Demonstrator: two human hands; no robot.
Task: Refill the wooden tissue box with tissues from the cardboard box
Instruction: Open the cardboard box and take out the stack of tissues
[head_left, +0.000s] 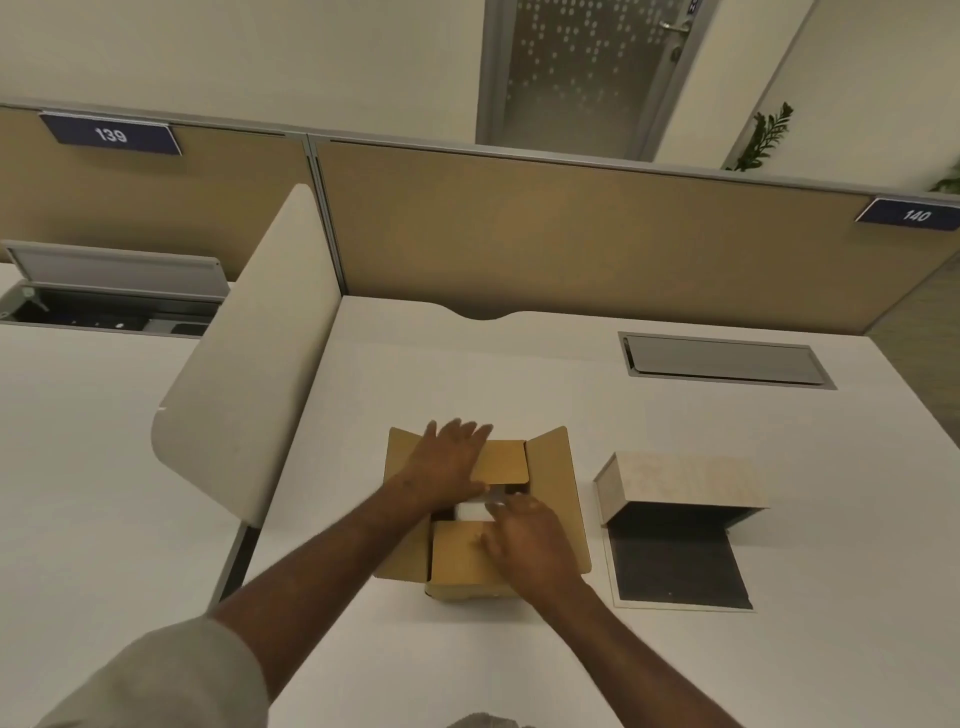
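Observation:
A brown cardboard box (556, 467) sits on the white desk with its flaps partly folded out. My left hand (447, 465) lies flat with spread fingers on the far flap. My right hand (530, 540) rests on the near flap, its fingertips at the gap where a white tissue pack (471, 510) shows inside. To the right lies the light wooden tissue box (680, 480), open, with its dark-lined base panel (675, 566) flat on the desk toward me. Its inside looks dark and I see no tissues in it.
A beige divider panel (249, 374) stands left of the cardboard box. A tan partition wall (571, 234) closes the back of the desk. A grey cable hatch (722, 361) is set in the desk at the far right. The white desk (779, 675) surrounds everything.

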